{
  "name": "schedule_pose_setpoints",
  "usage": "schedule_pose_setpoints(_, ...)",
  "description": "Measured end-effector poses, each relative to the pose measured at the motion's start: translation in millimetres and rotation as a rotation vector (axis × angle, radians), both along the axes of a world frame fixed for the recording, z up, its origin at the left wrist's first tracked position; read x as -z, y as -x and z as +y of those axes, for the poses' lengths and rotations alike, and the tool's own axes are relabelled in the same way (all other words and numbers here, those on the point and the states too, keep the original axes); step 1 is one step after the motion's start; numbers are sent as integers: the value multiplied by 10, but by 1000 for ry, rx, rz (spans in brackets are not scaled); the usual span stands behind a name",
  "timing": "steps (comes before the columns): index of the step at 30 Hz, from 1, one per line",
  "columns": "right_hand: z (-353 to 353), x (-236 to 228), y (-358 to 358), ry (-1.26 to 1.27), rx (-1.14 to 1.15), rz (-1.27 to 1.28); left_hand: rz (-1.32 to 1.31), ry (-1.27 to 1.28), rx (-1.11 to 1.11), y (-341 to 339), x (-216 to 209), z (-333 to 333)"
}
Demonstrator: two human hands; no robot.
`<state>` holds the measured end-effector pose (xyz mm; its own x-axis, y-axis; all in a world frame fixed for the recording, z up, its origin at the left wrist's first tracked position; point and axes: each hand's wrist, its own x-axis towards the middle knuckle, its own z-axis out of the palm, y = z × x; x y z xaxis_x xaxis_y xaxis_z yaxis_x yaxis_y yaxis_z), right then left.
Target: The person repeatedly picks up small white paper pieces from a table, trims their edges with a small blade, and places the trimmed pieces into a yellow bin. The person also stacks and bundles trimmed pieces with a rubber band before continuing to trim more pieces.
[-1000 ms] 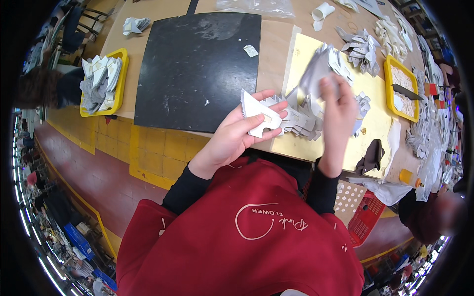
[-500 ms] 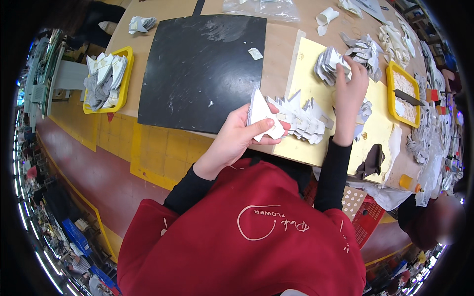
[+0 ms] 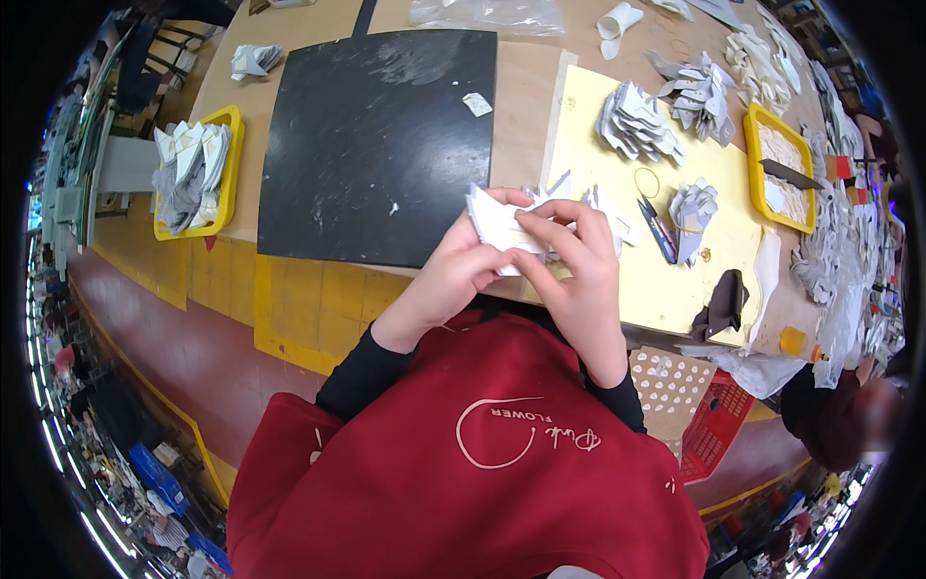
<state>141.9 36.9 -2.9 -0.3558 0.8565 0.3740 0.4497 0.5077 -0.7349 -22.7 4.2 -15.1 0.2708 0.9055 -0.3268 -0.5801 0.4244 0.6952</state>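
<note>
Right hand (image 3: 581,261) is now being held at the stack of white pieces (image 3: 494,222), no longer being kept over the far pile (image 3: 639,125) as half a second ago. Its thumb and forefinger are being rested on the stack, tips apart; cannot tell if a piece is being pinched. Stack is being clamped between thumb and fingers of the left hand (image 3: 451,268), by the near right part of the black mat (image 3: 376,145). Near pile (image 3: 622,227) of similar pieces is being partly hidden behind the right hand. Farther right, the yellow sheet (image 3: 666,294) is being occupied by a small bundle (image 3: 693,214), a slim dark tool (image 3: 658,234) just beside it, a loose band (image 3: 647,181) and a dark scrap (image 3: 721,307). Far pile is being carried there too, grey pieces (image 3: 702,92) just beyond. Mats, sheet and yellow trays, right (image 3: 754,159) and left (image 3: 231,174), are being supported by the surface (image 3: 526,106).
</note>
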Motion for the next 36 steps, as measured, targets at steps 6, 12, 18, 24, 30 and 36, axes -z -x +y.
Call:
schedule_pose_setpoints(6,20,-2,-51,27,151,177,-104,-22,-186,-60,-18,21)
schedule_pose_setpoints(12,1085,-56,-470,22,456,167,108,-40,-223,45,-90,50)
schedule_pose_setpoints(18,1049,243,-626,-209,470,-127,493,-209,-80,55,2,0)
schedule_pose_setpoints(24,75,308,-671,93,395,17,992,-304,317,70,-70,236)
schedule_pose_setpoints(30,-215,477,-747,178,381,-129,1369,-792,349,-16,49,467)
schedule_pose_setpoints(36,-211,449,-502,286,323,140,1524,-1040,500,5,5,661)
